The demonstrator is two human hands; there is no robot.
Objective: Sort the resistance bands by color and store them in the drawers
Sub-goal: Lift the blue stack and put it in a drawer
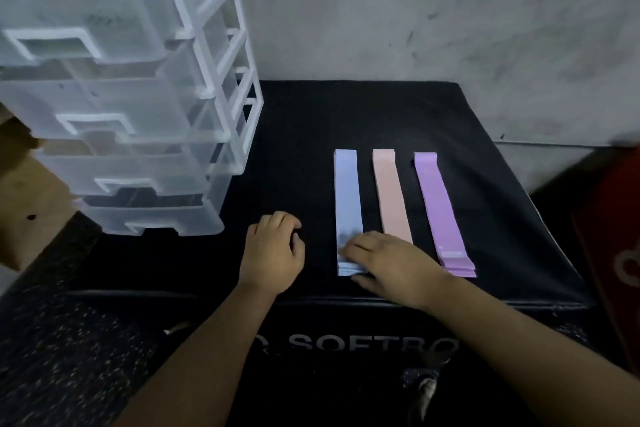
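Table (294,149): covered in black cloth, set against a grey wall (415,28); white letters run along its front face, only partly readable.
Drawers (138,114): a tall white frame of clear plastic drawers stands on the table's left edge, reaching from the far left corner towards the near one. What they hold cannot be made out.
Blue bands (348,198): a flat stack lying in a strip from mid-table to the near edge, the leftmost of three.
Peach bands (391,198): a second strip just right of the blue, parallel and apart from it; its near end is hidden under the right hand.
Purple bands (438,204): the third strip, nearest the right edge, with layered ends showing at the near edge.
Left grip (272,253): rests on the cloth near the near edge, between the drawers and the blue bands, touching neither; fingers loosely curled, holding nothing.
Right grip (391,262): laid flat over the near end of the blue bands, fingers nearly straight and pressing on top, thumb along the near edge; not closed around anything.
Floor (69,340): dark and speckled, below the table's left side.
Red object (609,236): blurred, beyond the table's right edge.
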